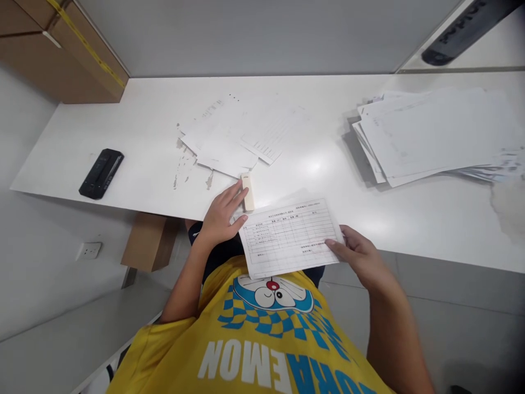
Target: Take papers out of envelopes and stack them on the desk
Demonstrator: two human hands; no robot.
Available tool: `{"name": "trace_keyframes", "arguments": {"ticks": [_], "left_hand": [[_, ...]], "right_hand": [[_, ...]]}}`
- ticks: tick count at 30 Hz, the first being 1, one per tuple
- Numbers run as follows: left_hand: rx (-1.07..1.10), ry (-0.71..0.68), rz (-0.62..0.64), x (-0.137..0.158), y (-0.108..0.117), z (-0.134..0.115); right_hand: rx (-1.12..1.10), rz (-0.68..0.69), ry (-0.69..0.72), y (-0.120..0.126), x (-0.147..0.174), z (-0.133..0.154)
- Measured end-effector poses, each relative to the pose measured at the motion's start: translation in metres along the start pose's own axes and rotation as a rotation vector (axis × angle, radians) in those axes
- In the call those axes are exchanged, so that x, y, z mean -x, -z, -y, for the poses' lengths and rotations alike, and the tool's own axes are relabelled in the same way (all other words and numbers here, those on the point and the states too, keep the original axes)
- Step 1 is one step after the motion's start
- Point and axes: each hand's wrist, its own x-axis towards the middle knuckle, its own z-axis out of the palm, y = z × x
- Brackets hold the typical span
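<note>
My right hand pinches the right edge of a printed form, thumb on top. The form is a white sheet with a ruled table, tilted over the desk's front edge and my lap. My left hand lies at the desk edge with its fingers spread. Its fingertips touch the left side of a small cream-coloured oblong block, whose exact kind I cannot make out. The thumb is close to the form's upper left corner. Just beyond the block, several loose white papers lie overlapping on the desk.
A thick, uneven stack of papers lies on the right of the white desk. At the left are a black flat device and a large cardboard box. A smaller carton stands below the desk. A grey partition closes the back.
</note>
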Motion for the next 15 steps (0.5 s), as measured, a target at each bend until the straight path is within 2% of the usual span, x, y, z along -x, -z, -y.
{"name": "trace_keyframes", "arguments": {"ticks": [4,8,15], "left_hand": [[-0.005,0.001,0.007,-0.001,-0.001,-0.001],[-0.02,-0.017,-0.014,-0.002,0.0,-0.002],[-0.11,-0.148,-0.142,0.002,-0.012,0.0]], "right_hand": [[-0.023,-0.039,-0.004,0.002,0.004,0.006],[-0.008,-0.078,-0.008,-0.007,0.006,0.017],[0.038,-0.116,-0.007,-0.012,-0.001,0.018]]}}
